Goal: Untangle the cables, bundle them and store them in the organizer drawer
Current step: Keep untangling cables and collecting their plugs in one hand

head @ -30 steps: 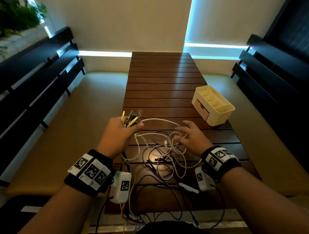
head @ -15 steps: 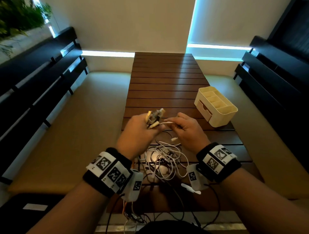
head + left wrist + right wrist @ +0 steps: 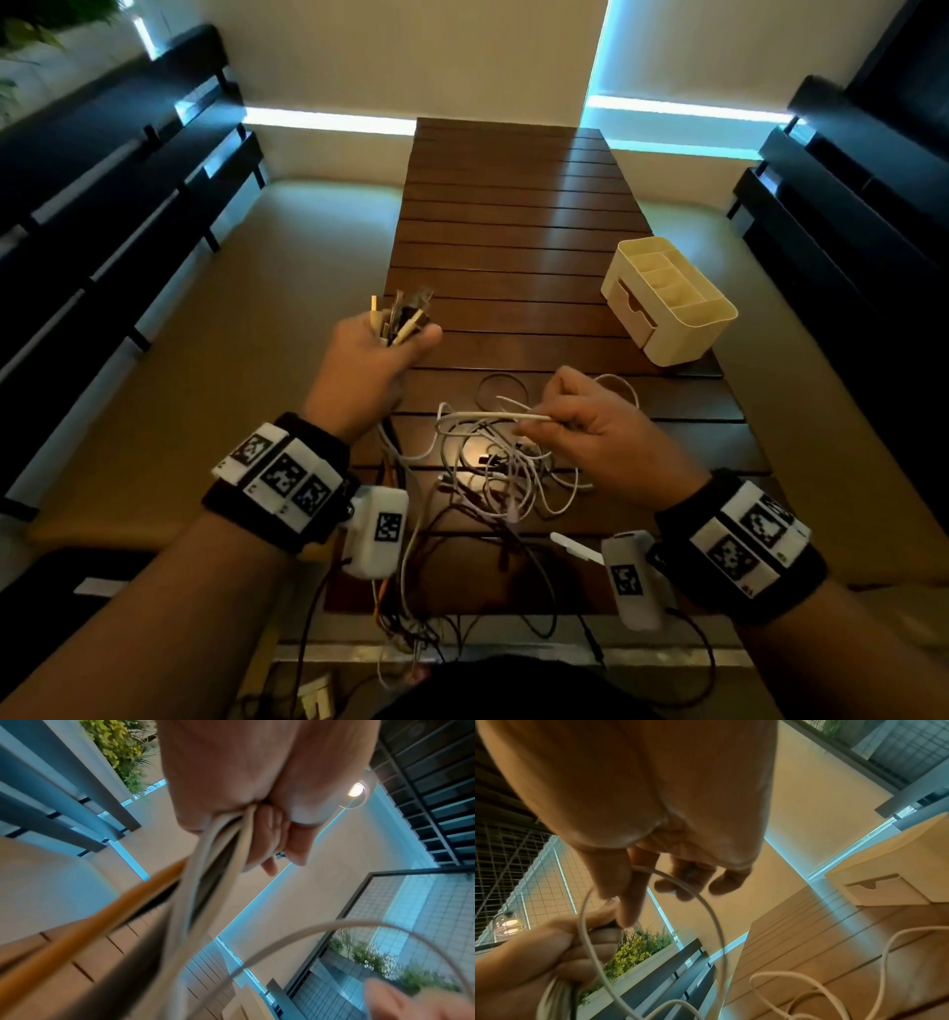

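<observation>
Fingers of the left hand (image 3: 375, 360) clutch plug ends (image 3: 403, 321), while the right hand (image 3: 595, 426) pinches a white cable (image 3: 493, 415) above the counter (image 3: 513, 231).

A slatted table (image 3: 513, 246) of dark brown wood with a smooth, slightly glossy finish. On it, a cream organizer (image 3: 683, 329) of smooth matt plastic, and thin cables (image 3: 493, 462) in smooth white and black plastic sheathing.
</observation>
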Demonstrator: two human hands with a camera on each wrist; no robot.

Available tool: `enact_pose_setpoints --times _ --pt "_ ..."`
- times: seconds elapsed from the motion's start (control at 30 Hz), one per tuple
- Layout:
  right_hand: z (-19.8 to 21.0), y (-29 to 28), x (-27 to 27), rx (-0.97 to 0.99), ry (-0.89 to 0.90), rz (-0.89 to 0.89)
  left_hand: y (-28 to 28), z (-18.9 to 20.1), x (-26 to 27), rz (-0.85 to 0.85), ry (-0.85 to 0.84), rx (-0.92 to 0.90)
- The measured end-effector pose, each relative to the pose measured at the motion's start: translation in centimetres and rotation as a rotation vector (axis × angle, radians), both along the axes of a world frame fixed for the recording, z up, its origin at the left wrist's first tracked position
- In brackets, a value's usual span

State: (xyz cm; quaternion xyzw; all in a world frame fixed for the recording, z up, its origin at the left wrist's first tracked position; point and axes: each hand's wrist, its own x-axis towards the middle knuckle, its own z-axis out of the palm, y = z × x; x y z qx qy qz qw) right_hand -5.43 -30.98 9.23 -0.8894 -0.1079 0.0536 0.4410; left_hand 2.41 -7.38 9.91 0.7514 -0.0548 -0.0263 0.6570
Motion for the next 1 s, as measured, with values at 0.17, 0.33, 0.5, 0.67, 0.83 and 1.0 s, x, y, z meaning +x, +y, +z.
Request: enact_pose_setpoints --times 0.17,0.33,0.5,0.67,0.83,1.0 --pt "0.0 2.6 -0.6 -0.187 0.061 0.016 -0.8 -0.2 -0.7 -0.028 0.052 -0.114" --pt "2.2 3.2 -1.2 -0.049 0.179 0.039 0.4 0.2 -1.3 0.003 0.071 -0.160" --pt "2.3 3.2 -1.7 -0.240 0.530 0.464 2.5 0.6 -1.5 0.007 0.096 -0.186" --pt "0.7 3.2 0.6 -0.508 0.393 0.357 2.4 0.4 -1.6 -0.035 0.088 -0.192" --pt "-0.7 5.1 2.8 -0.291 0.267 0.155 1.7 0.5 -1.9 -0.078 0.080 -0.229" --pt "-3.2 6.9 3.8 -0.257 0.279 0.201 1.4 0.6 -2.4 -0.111 0.091 -0.291"
